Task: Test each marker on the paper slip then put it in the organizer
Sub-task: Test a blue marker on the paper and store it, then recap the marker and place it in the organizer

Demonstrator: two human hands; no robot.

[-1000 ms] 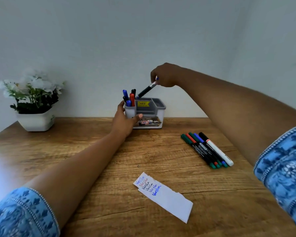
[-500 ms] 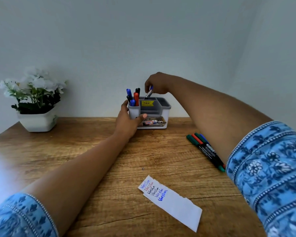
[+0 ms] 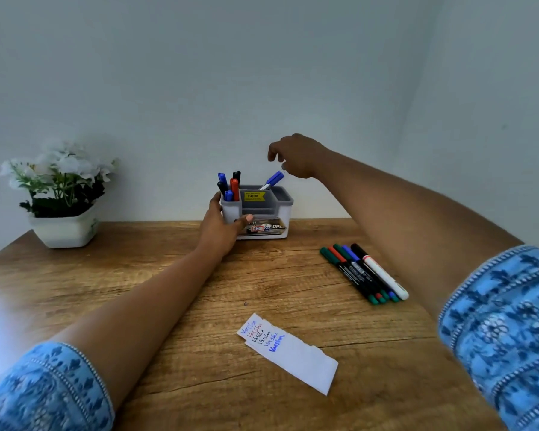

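A white and grey organizer (image 3: 277,209) stands at the back of the wooden table. My left hand (image 3: 223,227) grips its left front corner. Several markers (image 3: 231,188) stand upright in its left compartment. A blue-capped marker (image 3: 273,179) leans in the middle compartment, free of any hand. Just above and right of it hovers my right hand (image 3: 296,155), fingers apart and holding nothing. Several more markers (image 3: 363,272) lie side by side on the table to the right. The white paper slip (image 3: 288,353), with coloured scribbles at its upper end, lies near the front.
A white pot of white flowers (image 3: 61,197) sits at the back left of the wooden table (image 3: 137,290). A plain wall rises directly behind the organizer. My right forearm stretches above the loose markers.
My right hand lowered the blue-capped marker into the organizer's middle compartment, let it go and lifted slightly away. My left hand stayed on the organizer.
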